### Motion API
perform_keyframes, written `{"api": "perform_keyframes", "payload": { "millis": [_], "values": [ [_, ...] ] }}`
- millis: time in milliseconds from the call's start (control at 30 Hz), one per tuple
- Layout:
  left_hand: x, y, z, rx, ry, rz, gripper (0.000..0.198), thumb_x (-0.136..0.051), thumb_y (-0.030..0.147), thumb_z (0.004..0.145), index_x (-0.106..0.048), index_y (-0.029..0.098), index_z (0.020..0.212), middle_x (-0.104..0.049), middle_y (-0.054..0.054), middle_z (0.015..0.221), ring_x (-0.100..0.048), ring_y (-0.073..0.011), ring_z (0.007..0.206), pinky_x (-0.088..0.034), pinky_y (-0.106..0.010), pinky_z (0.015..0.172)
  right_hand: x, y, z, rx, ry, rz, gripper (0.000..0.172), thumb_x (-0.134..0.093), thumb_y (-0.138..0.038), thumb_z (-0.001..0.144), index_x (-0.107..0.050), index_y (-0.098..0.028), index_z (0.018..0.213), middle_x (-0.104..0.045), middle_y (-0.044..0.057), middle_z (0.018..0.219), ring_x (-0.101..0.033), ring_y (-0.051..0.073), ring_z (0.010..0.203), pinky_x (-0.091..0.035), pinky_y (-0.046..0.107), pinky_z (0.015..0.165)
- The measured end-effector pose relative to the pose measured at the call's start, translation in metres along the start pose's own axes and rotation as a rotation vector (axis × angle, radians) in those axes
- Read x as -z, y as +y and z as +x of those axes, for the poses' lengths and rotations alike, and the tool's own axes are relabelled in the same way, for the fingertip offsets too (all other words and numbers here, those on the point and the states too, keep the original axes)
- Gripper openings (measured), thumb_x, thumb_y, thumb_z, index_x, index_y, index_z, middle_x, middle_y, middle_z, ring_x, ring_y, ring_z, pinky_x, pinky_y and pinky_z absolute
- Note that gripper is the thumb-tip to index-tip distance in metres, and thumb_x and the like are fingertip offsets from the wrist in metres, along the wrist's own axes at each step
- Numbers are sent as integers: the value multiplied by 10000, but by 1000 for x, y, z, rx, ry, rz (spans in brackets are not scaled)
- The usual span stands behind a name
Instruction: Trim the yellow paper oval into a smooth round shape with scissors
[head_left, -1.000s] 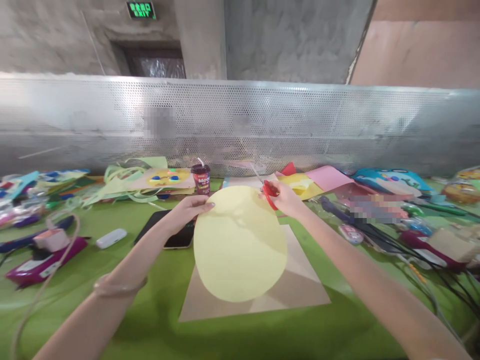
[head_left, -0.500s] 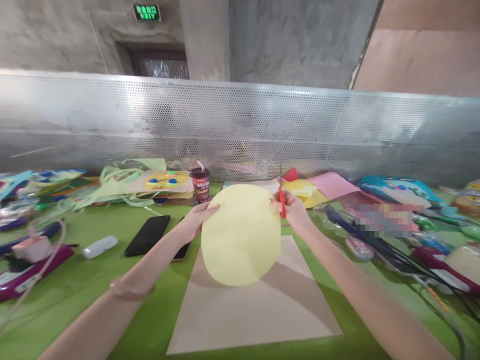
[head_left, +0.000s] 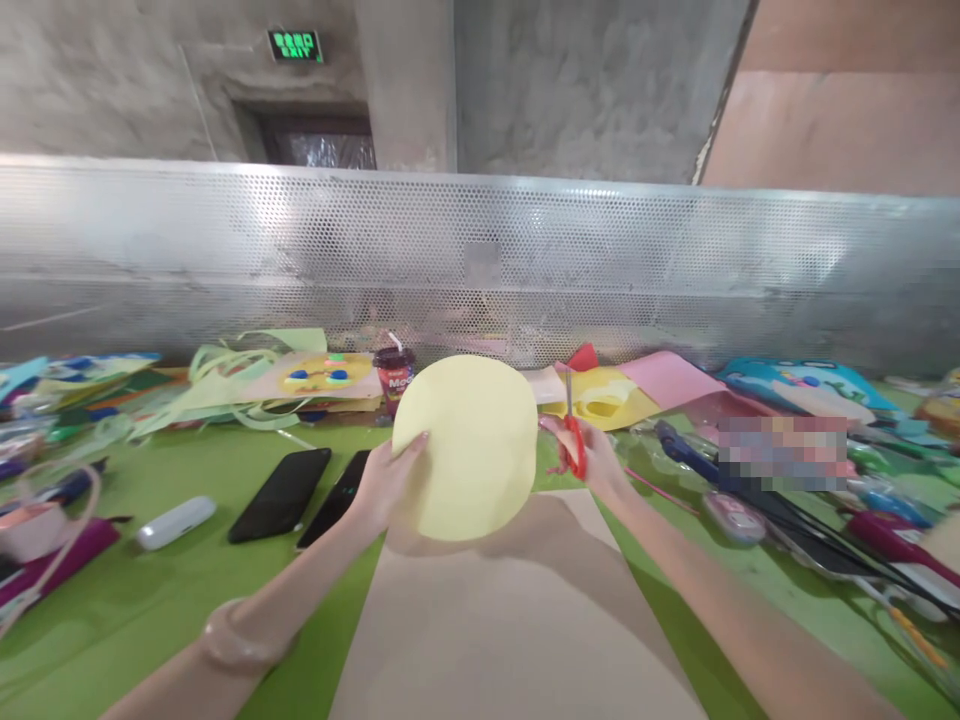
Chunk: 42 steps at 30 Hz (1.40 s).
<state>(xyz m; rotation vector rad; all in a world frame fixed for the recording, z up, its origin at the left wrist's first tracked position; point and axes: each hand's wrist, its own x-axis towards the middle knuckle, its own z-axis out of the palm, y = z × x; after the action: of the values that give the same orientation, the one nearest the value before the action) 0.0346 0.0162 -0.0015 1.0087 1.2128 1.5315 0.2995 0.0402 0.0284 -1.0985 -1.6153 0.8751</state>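
Note:
My left hand grips the left edge of a round pale-yellow paper, its thumb lying on the front face. The paper is held up, tilted, above a large beige sheet that lies on the green table. To the right, my right hand is closed around the handles of red-handled scissors, whose blades point upward. A small gap separates those fingers from the paper's right edge.
Two dark phones and a white oblong device lie left. A drink cup stands behind the paper. Paper scraps line the back, below a perforated metal panel. Cables and tools crowd the right.
My right hand has let go of the paper's right edge and moved slightly away with the scissors. The round paper, in my left hand, has shifted a little left and up.

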Motion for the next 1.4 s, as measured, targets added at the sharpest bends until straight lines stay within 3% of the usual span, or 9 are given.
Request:
{"api": "perform_keyframes", "payload": {
  "millis": [133,333,567,1400],
  "values": [
    [3,-1,1,-61,29,-34,426,-657,412,669,-615,118,974,-634,-122,1033,-610,-257,901,-498,-350,763,-12,0,-10,-36,-43,-8,124,-467,-274,736,-407,-197,659,-415,-66,480,-447,90,417,-407,232,441],
    [1,5,-7,-70,42,-29,442,-643,424,677,-610,122,998,-624,-121,1055,-581,-280,961,-472,-381,807,-24,0,-19,-60,-80,47,103,-414,-182,695,-354,-198,613,-353,-87,482,-420,63,381,-415,208,401],
    [1,-3,-5,-132,103,-7,453,-641,442,664,-627,118,980,-637,-122,1023,-584,-282,951,-474,-375,794,-35,-1,-24,-110,-77,99,14,-442,-178,662,-436,-181,674,-427,-82,508,-438,59,398,-445,203,414],
    [-4,6,-15,-100,39,-119,429,-667,391,647,-627,113,972,-659,-116,950,-626,-255,828,-496,-373,750,-22,-1,-15,-40,-125,37,74,-396,-168,602,-414,-193,670,-421,-96,434,-459,71,369,-436,199,395]
  ]
}}
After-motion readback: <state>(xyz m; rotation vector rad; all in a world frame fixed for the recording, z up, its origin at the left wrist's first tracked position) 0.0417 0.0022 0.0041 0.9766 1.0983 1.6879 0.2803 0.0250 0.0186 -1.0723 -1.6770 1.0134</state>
